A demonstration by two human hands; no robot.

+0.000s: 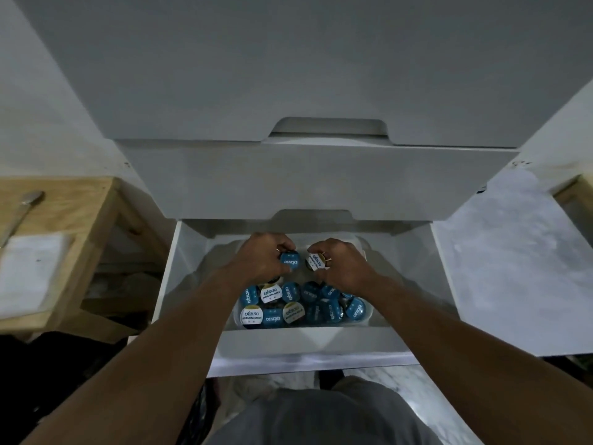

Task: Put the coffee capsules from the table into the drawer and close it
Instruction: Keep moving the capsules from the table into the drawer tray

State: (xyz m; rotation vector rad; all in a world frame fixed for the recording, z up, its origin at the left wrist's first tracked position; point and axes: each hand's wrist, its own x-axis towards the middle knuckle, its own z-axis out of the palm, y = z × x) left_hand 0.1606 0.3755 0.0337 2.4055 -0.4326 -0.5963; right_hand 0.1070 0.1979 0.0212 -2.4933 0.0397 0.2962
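A white drawer (pixel 179 284) stands pulled open below two shut drawer fronts. Inside it, near the front wall, lies a heap of several coffee capsules (pixel 301 303) with blue or white-and-gold lids. Both my hands reach into the drawer above the heap. My left hand (pixel 260 258) grips a blue-lidded capsule (pixel 288 260). My right hand (pixel 341 264) grips a white-lidded capsule (pixel 316 261). The two held capsules sit side by side, almost touching.
The drawer's front panel (pixel 308 354) juts toward my legs. A wooden table (pixel 93 200) with a white cloth (pixel 29 268) and a metal utensil (pixel 22 210) stands at the left. A pale marbled floor (pixel 513 268) lies at the right.
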